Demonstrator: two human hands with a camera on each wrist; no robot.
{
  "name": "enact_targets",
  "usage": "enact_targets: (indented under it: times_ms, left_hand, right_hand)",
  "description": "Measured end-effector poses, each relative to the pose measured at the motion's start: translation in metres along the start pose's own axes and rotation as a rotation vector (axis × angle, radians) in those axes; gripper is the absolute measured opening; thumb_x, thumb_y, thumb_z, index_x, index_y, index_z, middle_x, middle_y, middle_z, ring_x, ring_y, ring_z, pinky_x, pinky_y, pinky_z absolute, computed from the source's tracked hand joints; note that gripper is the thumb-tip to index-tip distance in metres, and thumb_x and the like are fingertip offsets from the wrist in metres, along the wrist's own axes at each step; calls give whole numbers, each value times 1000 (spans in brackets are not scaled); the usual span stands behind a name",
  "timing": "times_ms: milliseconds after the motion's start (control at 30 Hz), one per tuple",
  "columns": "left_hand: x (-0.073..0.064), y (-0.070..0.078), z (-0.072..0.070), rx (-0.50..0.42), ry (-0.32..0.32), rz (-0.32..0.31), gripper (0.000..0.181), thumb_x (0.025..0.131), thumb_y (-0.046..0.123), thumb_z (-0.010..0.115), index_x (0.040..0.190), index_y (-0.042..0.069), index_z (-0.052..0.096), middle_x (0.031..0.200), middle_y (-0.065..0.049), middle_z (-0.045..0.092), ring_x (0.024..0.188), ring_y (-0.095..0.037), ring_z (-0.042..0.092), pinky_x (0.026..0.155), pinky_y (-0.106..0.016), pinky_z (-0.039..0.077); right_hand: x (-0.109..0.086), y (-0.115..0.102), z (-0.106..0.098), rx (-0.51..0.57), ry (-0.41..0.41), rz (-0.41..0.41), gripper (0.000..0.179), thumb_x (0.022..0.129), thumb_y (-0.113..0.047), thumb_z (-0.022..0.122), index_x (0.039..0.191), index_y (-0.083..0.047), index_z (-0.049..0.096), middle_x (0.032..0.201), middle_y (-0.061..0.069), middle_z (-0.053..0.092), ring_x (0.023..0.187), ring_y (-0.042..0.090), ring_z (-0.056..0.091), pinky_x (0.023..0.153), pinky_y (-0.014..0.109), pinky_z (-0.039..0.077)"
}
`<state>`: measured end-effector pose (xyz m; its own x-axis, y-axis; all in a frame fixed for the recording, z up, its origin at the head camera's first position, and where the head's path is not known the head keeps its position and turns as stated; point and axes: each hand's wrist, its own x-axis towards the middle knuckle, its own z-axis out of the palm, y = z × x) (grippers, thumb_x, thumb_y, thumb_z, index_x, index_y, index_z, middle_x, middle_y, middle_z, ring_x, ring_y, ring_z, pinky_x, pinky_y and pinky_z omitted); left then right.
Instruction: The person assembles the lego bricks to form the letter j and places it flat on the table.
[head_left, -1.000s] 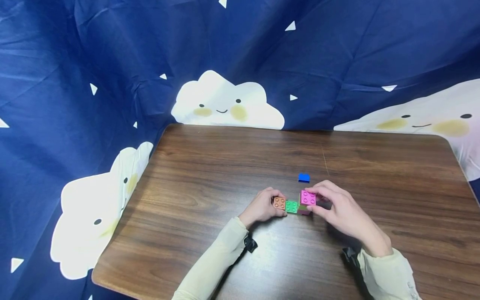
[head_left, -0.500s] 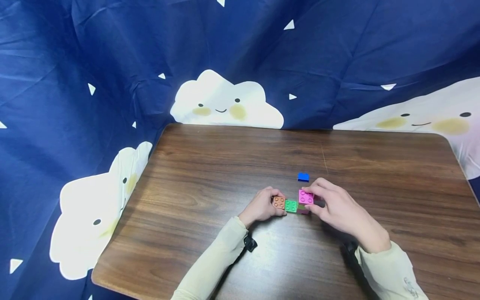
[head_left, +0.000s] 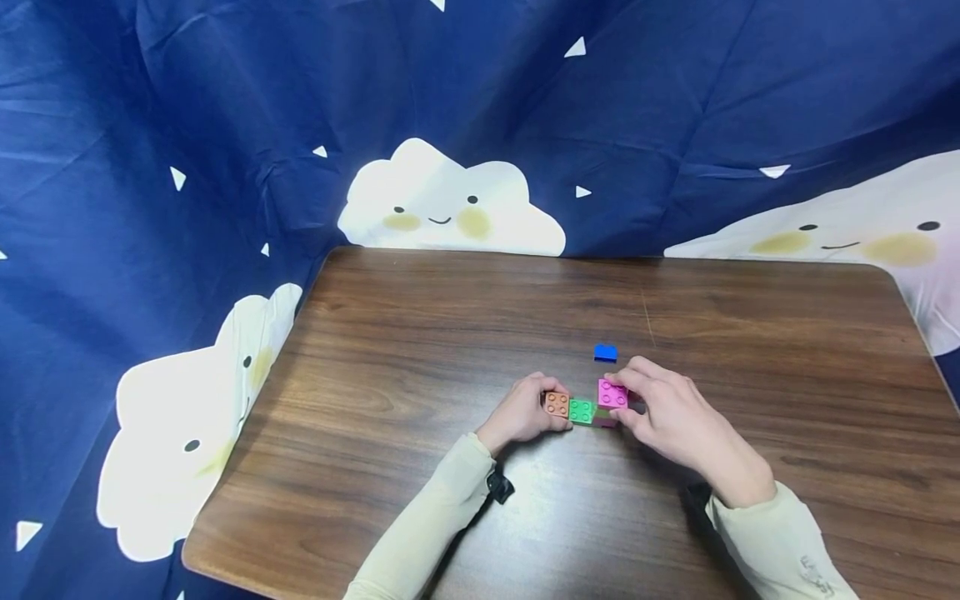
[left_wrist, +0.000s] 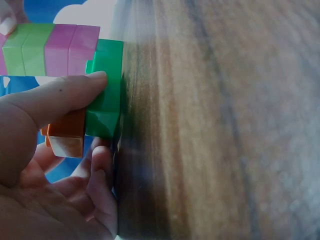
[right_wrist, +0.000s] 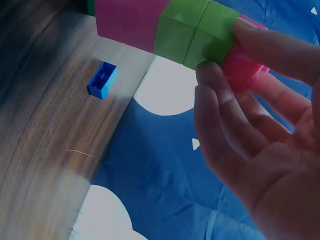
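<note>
A tower of toy building bricks stands on a green brick (head_left: 580,412) lying on the table. My left hand (head_left: 522,410) grips the low end, its thumb across the green brick and an orange brick (head_left: 557,405) stacked there. At the other end rise purple bricks (left_wrist: 70,50), then light green bricks (right_wrist: 180,30), with a pink brick (head_left: 612,394) on top. Thumb and fingers of my right hand (head_left: 682,425) pinch the pink brick, with fingertips also touching the upper light green one. Whether the pink brick is fully seated cannot be told.
A small blue brick (head_left: 605,353) lies behind the tower, its hollow side visible in the right wrist view. The brown wooden table (head_left: 450,317) ends at a dark blue curtain (head_left: 600,100) with white clouds at the back and left.
The head view has shifted slightly. My right hand and forearm have edged a little left, with the pink brick still pinched; the left hand keeps its grip on the low end.
</note>
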<state>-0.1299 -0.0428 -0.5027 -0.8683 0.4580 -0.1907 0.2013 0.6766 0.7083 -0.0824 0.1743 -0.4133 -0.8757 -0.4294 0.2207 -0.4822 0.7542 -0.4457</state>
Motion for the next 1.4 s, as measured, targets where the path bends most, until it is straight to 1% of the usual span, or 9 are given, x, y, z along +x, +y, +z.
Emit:
enact_targets:
  times_ms: [67,200,433,700,800,1000,1100,1267,1400]
  left_hand:
    - [0,0,0,6,0,3,38,66,20,87,101,17,71,91,3,60,79,-5,51,72,-18,40]
    - [-1,0,0,12,2,8,38,66,21,87,101,18,71,92,3,61,79,-5,51,71,-17,40]
    - [-2,1,0,1,9,1,38,66,21,88,100,18,71,91,3,60,79,-6,51,71,-19,41]
    - [-2,1,-1,19,20,9,38,66,21,88,99,18,71,90,3,60,78,-5,51,70,-17,40]
    - [-2,1,0,14,23,3,37,66,21,88,99,18,71,90,3,60,77,-6,50,70,-18,40]
    - [-4,4,0,27,3,4,36,68,21,87,100,17,70,90,3,58,77,-6,50,70,-18,39]
    - [-4,4,1,54,5,17,37,69,23,86,101,18,69,91,3,59,77,-5,49,69,-17,38]
    - [-5,4,1,81,11,38,40,69,23,86,106,18,69,94,3,60,79,-5,50,72,-17,39]
    - [-7,5,0,89,12,55,49,69,21,86,114,18,67,101,1,63,86,-7,54,79,-19,41]
  right_hand:
    - [0,-1,-1,1,-1,0,32,74,-10,79,104,-2,69,92,2,62,73,16,56,66,36,49]
    - [1,-1,-1,27,1,5,32,74,-8,79,104,-1,69,92,2,63,74,17,56,67,36,49]
    - [0,1,2,46,16,27,34,73,-9,81,105,-4,71,88,-2,62,70,12,52,63,29,45]
    - [2,2,4,51,-7,80,37,72,-12,81,107,-4,72,89,-4,62,72,11,52,64,27,44]
    - [2,3,5,84,-34,116,35,73,-13,81,107,-8,70,91,-3,62,75,13,54,66,29,45]
    - [-5,11,16,206,-96,233,36,80,-20,79,112,-16,62,98,-3,59,86,16,57,75,33,48]
    - [-11,17,27,231,-90,238,39,81,-20,77,116,-16,60,102,-2,58,89,16,56,78,34,48]
    - [-19,24,42,261,-73,232,50,82,-16,76,126,-12,53,105,3,59,88,16,56,74,30,48]
    - [-23,27,49,298,-64,248,48,82,-14,76,124,-9,52,103,4,61,86,17,58,73,28,50]
